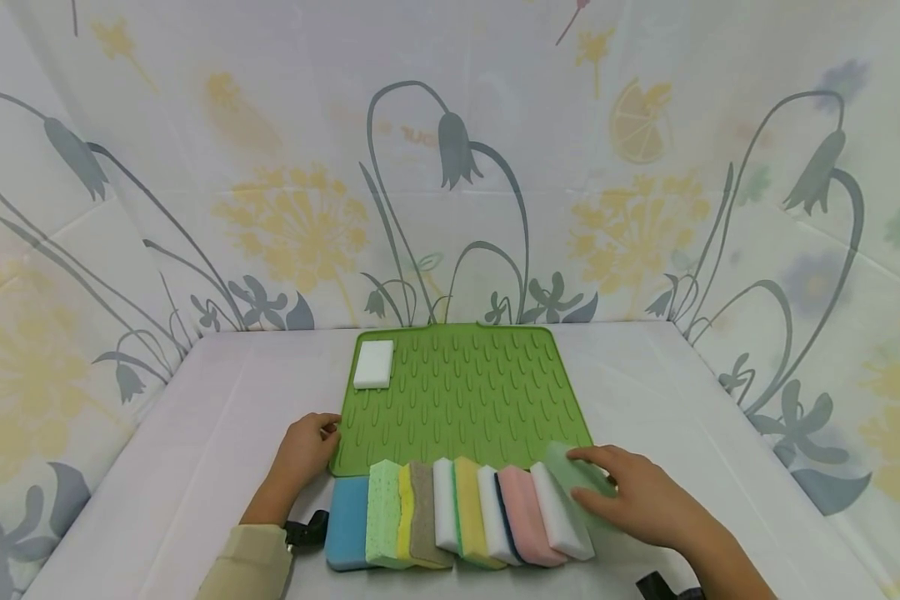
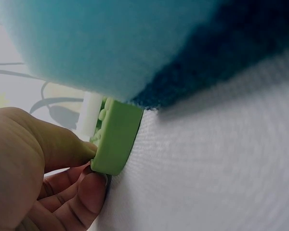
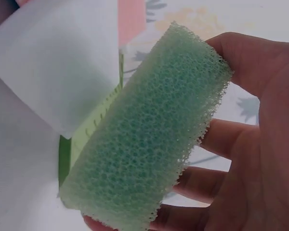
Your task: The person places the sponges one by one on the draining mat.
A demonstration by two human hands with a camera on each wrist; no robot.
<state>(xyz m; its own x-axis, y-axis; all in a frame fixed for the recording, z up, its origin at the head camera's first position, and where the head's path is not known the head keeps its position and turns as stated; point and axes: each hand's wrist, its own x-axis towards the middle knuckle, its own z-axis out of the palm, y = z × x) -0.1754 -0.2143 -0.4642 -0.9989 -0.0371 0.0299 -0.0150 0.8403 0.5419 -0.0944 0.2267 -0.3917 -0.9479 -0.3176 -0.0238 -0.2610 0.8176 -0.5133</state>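
My left hand [image 1: 309,450] pinches the left edge of a green ridged silicone mat [image 1: 465,400]; in the left wrist view the thumb [image 2: 70,149] lies on the mat's rim [image 2: 118,142] and the fingers curl below it. My right hand [image 1: 637,496] grips a pale green, open-pored sponge [image 3: 144,130] by its sides, at the mat's front right corner. Close beside that sponge leans a white sponge [image 1: 562,508], the rightmost of a row. A white block-shaped sponge [image 1: 375,364] lies on the mat's far left corner.
Along the mat's front edge, several sponges lean in a row, among them a blue one [image 1: 347,525], a speckled green one [image 1: 385,512], a grey one [image 1: 427,512], a yellow one [image 1: 474,512] and a pink one [image 1: 525,512]. A flower-patterned curtain [image 1: 525,83] stands behind the white table [image 1: 262,392].
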